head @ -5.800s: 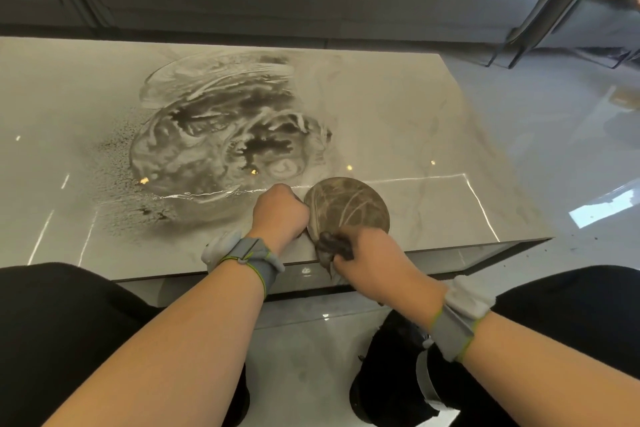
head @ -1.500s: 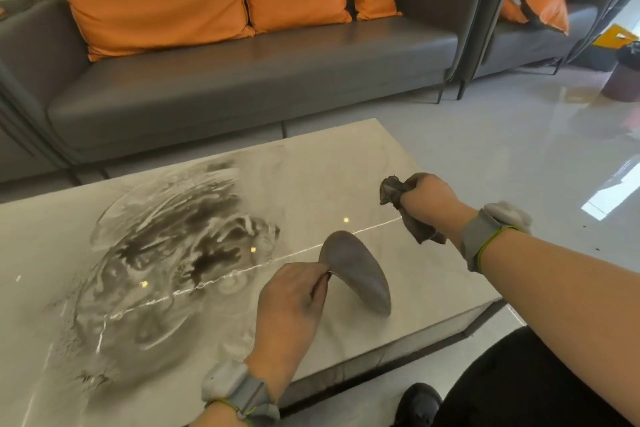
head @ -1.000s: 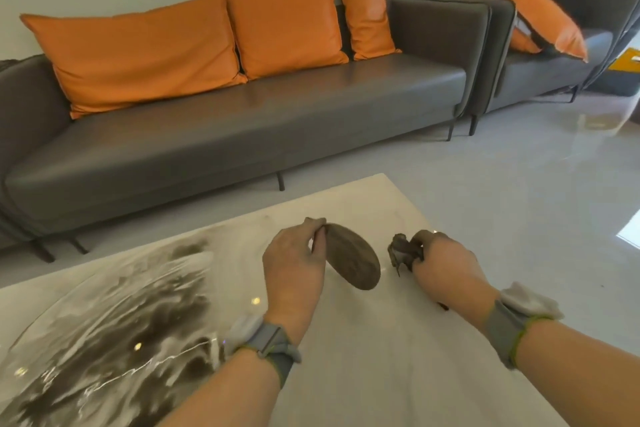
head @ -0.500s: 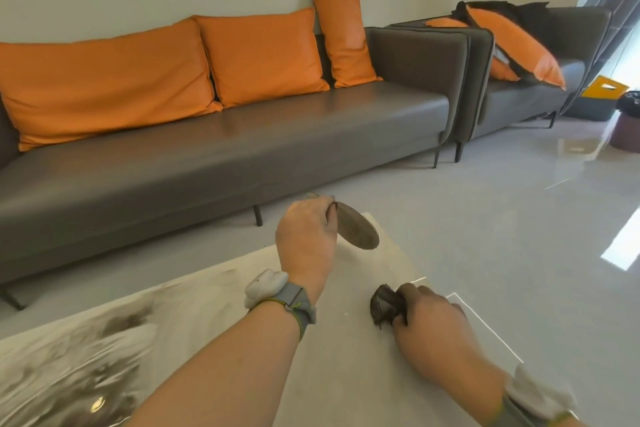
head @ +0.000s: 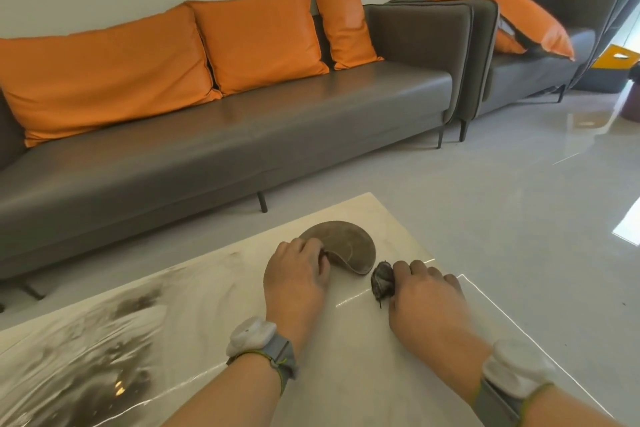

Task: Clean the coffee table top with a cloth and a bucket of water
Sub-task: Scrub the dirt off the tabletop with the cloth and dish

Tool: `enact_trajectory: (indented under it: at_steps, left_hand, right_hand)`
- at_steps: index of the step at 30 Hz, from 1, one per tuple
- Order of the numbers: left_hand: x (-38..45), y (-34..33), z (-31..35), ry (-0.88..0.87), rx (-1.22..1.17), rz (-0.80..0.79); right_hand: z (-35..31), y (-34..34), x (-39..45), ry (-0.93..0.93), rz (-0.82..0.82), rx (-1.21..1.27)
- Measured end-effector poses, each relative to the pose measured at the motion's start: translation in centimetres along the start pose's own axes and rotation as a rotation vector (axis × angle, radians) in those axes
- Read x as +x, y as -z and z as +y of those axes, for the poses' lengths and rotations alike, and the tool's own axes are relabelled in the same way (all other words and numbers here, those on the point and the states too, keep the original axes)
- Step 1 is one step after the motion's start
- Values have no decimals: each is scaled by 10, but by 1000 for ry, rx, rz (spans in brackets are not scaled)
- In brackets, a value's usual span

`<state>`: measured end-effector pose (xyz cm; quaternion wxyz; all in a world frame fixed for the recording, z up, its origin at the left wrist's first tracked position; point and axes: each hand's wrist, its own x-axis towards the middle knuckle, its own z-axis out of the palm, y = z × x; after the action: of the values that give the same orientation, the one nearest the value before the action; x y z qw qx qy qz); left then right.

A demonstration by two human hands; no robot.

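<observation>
The pale marble coffee table top (head: 214, 308) fills the lower part of the view, with a dark swirl pattern at its left. My left hand (head: 296, 279) pinches the near edge of a round brown coaster mat (head: 349, 246), which bends upward off the table near the far right corner. Just right of it, my right hand (head: 424, 302) grips a small, dark, bunched cloth (head: 381, 282) and presses it onto the table surface. No bucket is in view.
A long grey sofa (head: 207, 149) with orange cushions (head: 104, 69) stands beyond the table. A second grey seat (head: 540, 62) with orange cushions is at the right. Glossy grey floor (head: 519, 201) lies to the right of the table edge.
The view tilted up from the table to the sofa. My left hand lifted the mat off the table and carried it toward the far corner. My right hand came down with the cloth onto the table.
</observation>
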<state>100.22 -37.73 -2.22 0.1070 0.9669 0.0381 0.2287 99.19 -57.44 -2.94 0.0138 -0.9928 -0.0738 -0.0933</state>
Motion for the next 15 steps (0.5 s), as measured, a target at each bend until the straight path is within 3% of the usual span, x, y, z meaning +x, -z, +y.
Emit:
enact_trajectory:
  at_steps: [15]
  left_hand:
    - [-4, -10, 24, -103, 45, -137]
  right_hand:
    - [-5, -7, -2, -4, 62, -6]
